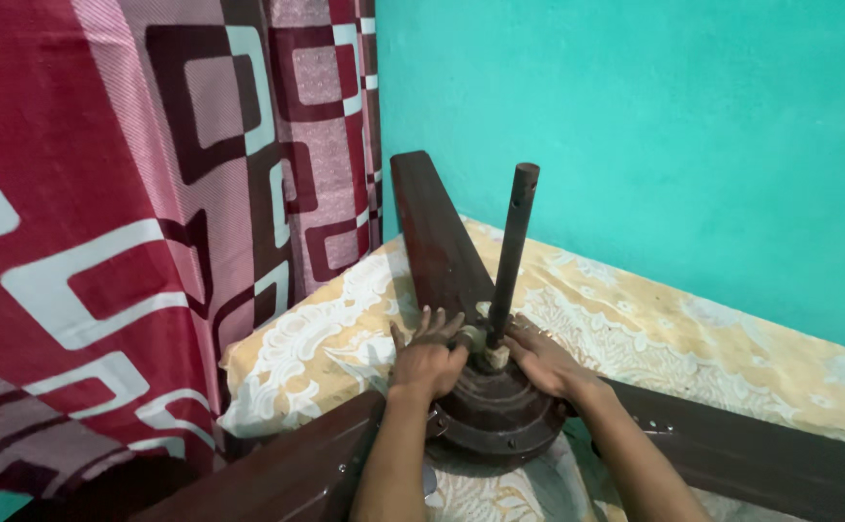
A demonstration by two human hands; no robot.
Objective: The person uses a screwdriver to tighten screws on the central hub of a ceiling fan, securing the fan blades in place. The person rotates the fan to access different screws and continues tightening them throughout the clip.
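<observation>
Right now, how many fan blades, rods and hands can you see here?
Fan blades: 3
Rods: 1
Hands: 2, left hand and right hand, both on the motor hub
Total: 6

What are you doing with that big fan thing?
A person has a dark brown ceiling fan lying on a yellow patterned cloth, its rod sticking up. Both hands rest on top of the motor, at the rod's base: the left hand on one side, the right hand on the other. Their fingers seem to work at a small pale piece there. Three blades spread outward. A red curtain hangs on the left.
</observation>
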